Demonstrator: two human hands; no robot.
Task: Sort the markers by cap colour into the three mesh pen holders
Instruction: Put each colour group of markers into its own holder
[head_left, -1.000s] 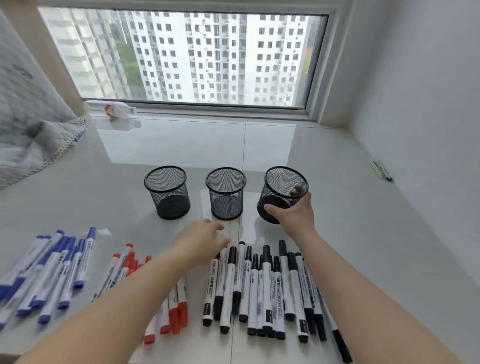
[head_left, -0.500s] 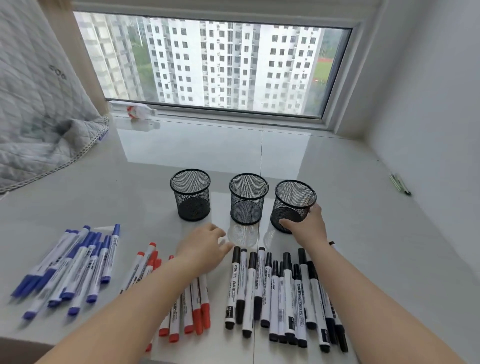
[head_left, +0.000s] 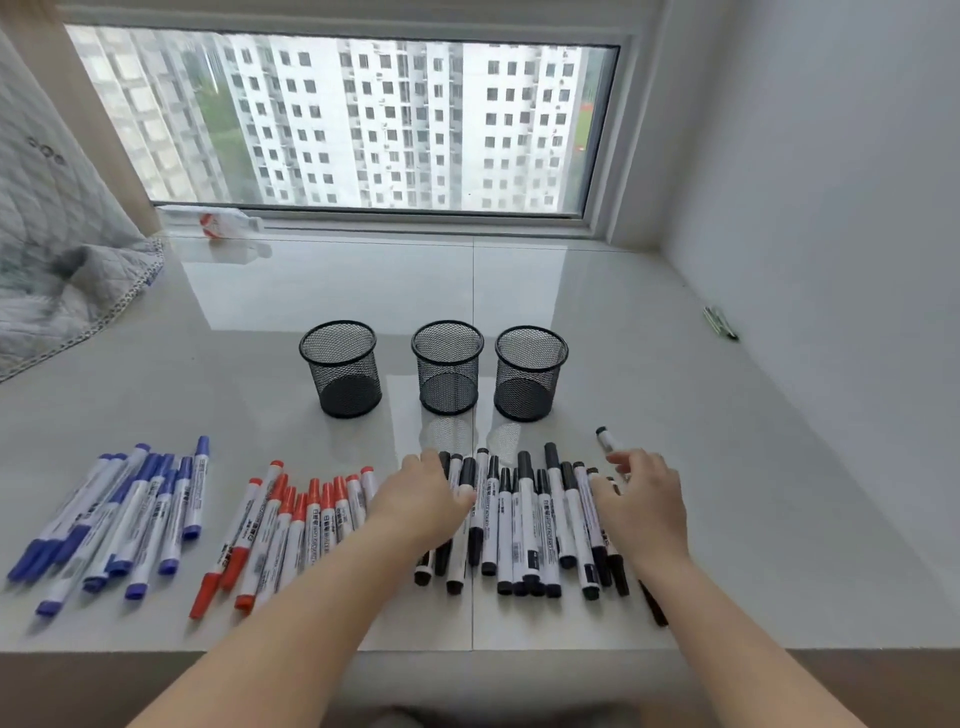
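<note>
On the left of the glossy white sill, the blue-capped markers are lying in a loose fan, and just beside them the red-capped markers are lying in their own bunch. The black-capped markers are lying in a third bunch further right, under both hands. So the markers are already lying grouped by cap colour, but none is standing in a holder.

Behind the piles, the left mesh pen holder, the middle mesh pen holder and the right mesh pen holder are standing upright in a row, near one another but apart, and all three are showing bare bottoms through the mesh. By my judgement the sorting proper is not yet begun: every marker is still waiting to go in.

The left hand is resting palm-down on the left edge of the black bunch, its fingers laid loosely over the caps; I cannot tell whether it is pinching any one marker. The right hand is lying over the right edge of the same bunch, fingers spread and relaxed, grasping nothing that shows. One stray black-capped marker is poking out just beyond its fingertips.
</note>
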